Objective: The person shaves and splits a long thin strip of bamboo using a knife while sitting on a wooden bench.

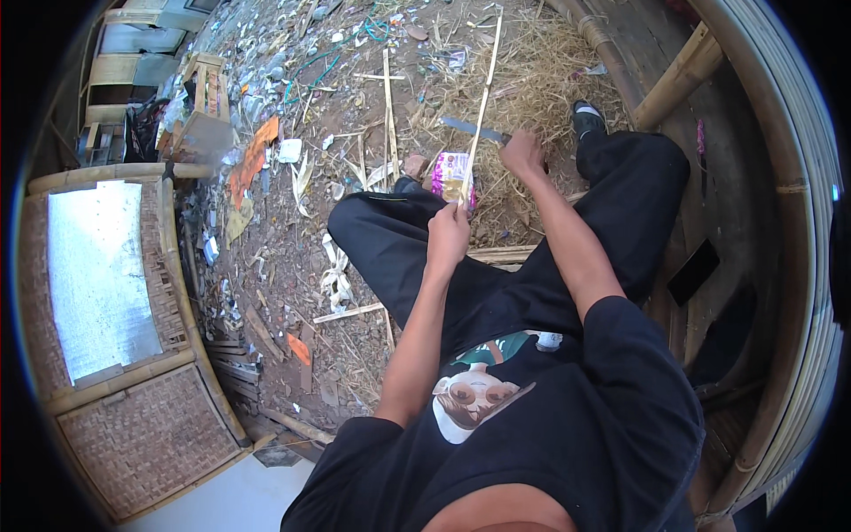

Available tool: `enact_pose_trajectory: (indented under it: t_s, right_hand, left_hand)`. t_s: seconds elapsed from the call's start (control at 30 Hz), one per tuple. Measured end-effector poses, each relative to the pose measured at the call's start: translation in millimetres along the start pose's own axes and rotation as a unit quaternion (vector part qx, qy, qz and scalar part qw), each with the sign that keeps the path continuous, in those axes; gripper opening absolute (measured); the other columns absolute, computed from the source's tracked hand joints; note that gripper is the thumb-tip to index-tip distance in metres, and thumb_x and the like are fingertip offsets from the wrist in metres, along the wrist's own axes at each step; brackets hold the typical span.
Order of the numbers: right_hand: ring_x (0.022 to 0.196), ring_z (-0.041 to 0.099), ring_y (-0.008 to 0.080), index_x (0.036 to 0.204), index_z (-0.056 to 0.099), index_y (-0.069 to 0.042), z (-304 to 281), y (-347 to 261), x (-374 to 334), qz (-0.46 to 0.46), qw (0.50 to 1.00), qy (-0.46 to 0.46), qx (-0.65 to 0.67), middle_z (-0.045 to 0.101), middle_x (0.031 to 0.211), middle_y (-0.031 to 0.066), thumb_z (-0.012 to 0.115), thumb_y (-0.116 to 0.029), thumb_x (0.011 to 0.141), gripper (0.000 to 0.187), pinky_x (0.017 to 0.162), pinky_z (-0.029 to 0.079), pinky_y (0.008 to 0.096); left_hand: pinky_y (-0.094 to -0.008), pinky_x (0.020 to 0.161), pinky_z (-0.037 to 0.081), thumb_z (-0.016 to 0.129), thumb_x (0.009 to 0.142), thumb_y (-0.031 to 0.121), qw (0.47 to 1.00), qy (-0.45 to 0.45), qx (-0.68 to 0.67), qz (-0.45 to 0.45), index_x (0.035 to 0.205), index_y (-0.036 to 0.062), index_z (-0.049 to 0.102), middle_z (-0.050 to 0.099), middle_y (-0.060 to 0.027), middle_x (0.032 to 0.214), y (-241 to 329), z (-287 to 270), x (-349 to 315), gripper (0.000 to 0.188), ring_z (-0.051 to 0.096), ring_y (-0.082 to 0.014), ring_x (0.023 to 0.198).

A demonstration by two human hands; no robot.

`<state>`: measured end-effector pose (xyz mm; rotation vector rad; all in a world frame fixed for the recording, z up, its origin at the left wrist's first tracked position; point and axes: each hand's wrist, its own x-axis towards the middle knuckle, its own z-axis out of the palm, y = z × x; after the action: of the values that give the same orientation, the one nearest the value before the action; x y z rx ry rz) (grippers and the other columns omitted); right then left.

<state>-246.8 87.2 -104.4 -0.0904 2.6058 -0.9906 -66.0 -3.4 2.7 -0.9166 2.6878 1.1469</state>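
Observation:
A long, thin bamboo strip stretches away from me, its near end gripped in my left hand. My right hand is closed around the handle of a knife. The knife's blade points left and crosses the strip, seemingly against it; whether it cuts in cannot be made out. A pink and gold packet lies on the ground between my feet, just beyond my left hand. Left of the packet, another pale strip extends away from me.
Straw and shavings cover the ground ahead. Litter and orange scraps lie to the left, with a wooden crate beyond. A woven bamboo panel stands at left. On the right, a dark phone-like slab rests on the bench beside me.

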Motion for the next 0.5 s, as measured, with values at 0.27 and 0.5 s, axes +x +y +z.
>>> enact_pose_trajectory:
  t_s: [0.27, 0.5]
  right_hand:
    - [0.084, 0.066, 0.0389, 0.086, 0.067, 0.003, -3, -6, -3, -0.051, 0.998, -0.014, -0.033, 0.065, 0.087, 0.0261, 0.056, -0.012, 0.075, 0.022, 0.078, 0.052, 0.0444]
    - [0.084, 0.066, 0.038, 0.084, 0.068, 0.002, 9, -7, -6, -0.09, 0.993, 0.001, -0.08, 0.066, 0.086, 0.0251, 0.055, -0.012, 0.074, 0.022, 0.076, 0.053, 0.0438]
  left_hand:
    - [-0.0379, 0.056, 0.045, 0.049, 0.093, 0.021, 0.999, 0.01, 0.026, 0.022, 0.085, -0.0049, 0.062, 0.059, -0.0201, 0.062, -12, 1, -7, 0.03, 0.06, -0.0299, 0.056]
    - [-0.0506, 0.065, 0.044, 0.048, 0.092, 0.017, 1.0, -0.003, 0.018, 0.003, 0.081, -0.0068, 0.058, 0.058, -0.0286, 0.071, -5, 2, -21, 0.028, 0.059, -0.0455, 0.073]
